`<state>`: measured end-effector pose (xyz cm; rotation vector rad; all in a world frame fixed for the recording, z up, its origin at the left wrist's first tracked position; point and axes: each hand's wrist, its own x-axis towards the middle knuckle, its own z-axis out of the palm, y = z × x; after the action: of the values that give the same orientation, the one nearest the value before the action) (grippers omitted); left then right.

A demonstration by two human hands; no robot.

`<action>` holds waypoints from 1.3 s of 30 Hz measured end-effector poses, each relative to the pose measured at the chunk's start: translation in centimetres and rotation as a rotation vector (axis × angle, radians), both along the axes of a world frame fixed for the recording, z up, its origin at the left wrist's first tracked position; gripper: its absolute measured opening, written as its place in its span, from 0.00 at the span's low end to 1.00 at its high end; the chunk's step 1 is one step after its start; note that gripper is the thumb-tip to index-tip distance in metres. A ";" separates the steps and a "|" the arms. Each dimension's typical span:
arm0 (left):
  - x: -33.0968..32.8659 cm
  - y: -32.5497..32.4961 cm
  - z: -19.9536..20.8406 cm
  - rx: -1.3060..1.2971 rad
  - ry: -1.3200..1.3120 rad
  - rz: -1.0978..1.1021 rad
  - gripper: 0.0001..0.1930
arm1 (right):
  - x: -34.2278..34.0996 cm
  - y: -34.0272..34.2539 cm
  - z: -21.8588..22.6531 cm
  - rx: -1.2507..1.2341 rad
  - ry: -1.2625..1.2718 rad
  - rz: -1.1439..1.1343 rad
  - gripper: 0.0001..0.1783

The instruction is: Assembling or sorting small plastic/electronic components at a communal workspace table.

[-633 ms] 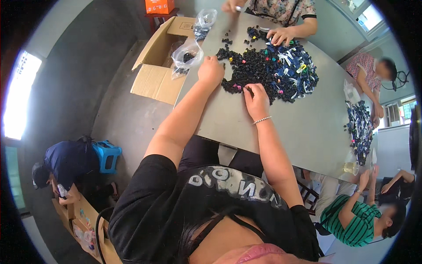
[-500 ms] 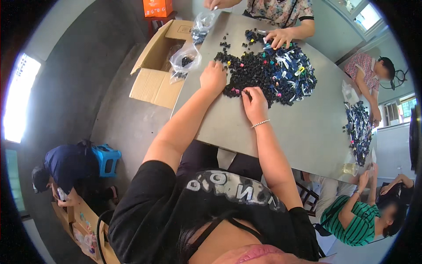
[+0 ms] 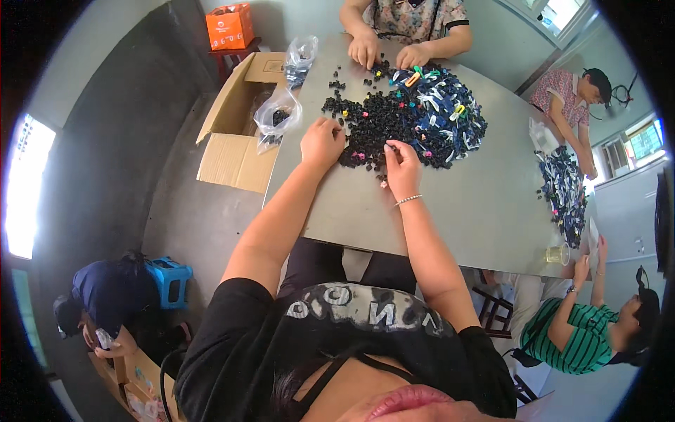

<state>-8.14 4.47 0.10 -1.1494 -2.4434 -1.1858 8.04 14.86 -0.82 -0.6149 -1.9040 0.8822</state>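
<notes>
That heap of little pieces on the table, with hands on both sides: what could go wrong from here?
The heap is loose, so the left hand or right hand might scatter pieces; one pink piece lies out from its near side. The clear cup stands close to the edge of the table and could perhaps get knocked over.

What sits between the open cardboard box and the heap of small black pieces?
In the head view, a clear plastic bag holding dark pieces, then a strip of grey tabletop, with the left hand at the edge of the heap.
</notes>
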 end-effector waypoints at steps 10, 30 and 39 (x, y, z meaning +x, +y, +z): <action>0.1 -0.4 0.0 0.014 -0.051 -0.004 0.06 | 8.5 9.5 8.9 -0.429 0.460 -0.165 0.10; 2.0 0.7 0.2 -0.036 -0.028 -0.119 0.10 | 1.4 -3.4 1.0 0.401 -0.448 0.145 0.19; 2.2 2.9 0.8 0.055 0.094 -0.206 0.10 | -0.9 -1.2 0.8 0.385 -0.390 0.087 0.12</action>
<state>-5.92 7.35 0.86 -1.4338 -2.2528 -1.2152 7.15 13.70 0.00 -0.4950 -2.3881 0.4443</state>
